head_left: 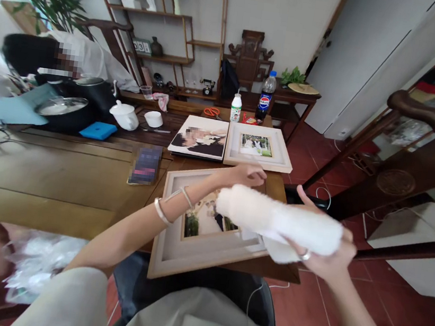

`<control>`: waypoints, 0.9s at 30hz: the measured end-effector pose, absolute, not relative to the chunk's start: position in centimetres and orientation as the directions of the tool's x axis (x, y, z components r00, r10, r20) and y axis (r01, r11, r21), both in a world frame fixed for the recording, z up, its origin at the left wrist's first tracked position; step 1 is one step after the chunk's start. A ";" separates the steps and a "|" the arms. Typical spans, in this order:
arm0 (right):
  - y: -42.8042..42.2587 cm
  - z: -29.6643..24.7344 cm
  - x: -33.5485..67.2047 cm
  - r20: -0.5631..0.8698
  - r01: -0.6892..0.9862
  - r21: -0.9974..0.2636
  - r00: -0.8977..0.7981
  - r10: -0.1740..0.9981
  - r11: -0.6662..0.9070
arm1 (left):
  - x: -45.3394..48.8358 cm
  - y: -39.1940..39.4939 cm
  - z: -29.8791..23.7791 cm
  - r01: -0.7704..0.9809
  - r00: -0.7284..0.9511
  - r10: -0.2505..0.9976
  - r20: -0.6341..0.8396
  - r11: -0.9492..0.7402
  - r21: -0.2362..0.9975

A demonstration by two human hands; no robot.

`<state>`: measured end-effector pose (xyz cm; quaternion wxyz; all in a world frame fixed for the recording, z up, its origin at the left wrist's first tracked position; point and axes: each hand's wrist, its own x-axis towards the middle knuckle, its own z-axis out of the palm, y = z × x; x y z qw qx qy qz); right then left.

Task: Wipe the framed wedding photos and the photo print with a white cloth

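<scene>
My right hand [323, 254] is closed round a rolled white fluffy cloth [278, 219], held level above the table's right end. My left hand [246, 175] reaches across with bracelets on the wrist, its fingers curled by the roll's far end; whether it grips the cloth I cannot tell. Under both hands lies a large pale-framed photo [173, 253] flat on the wooden table [58, 179].
Farther back lie a second framed photo [259, 147] and an unframed print [200, 138]. A milk bottle [236, 107], cola bottle [266, 97], scissors [211, 112], teapot [124, 116] and cups stand behind. A person sits at far left. A carved chair [412, 172] is at right.
</scene>
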<state>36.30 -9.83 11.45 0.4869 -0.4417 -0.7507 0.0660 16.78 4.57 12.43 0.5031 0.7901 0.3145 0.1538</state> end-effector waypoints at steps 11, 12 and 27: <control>-9.1 11.4 36.9 0.057 0.008 -0.998 0.187 0.981 0.056 | 14.8 0.0 14.5 0.131 0.740 0.637 0.215 -0.451 0.883; -9.2 11.3 36.7 0.022 -0.021 -0.999 0.165 0.986 0.026 | 15.2 -0.1 13.8 0.104 0.699 0.681 0.218 -0.398 0.911; -9.7 10.4 41.8 0.575 0.745 -0.652 0.367 0.731 0.139 | 2.1 -6.5 9.4 0.763 0.073 0.967 0.244 -0.212 0.611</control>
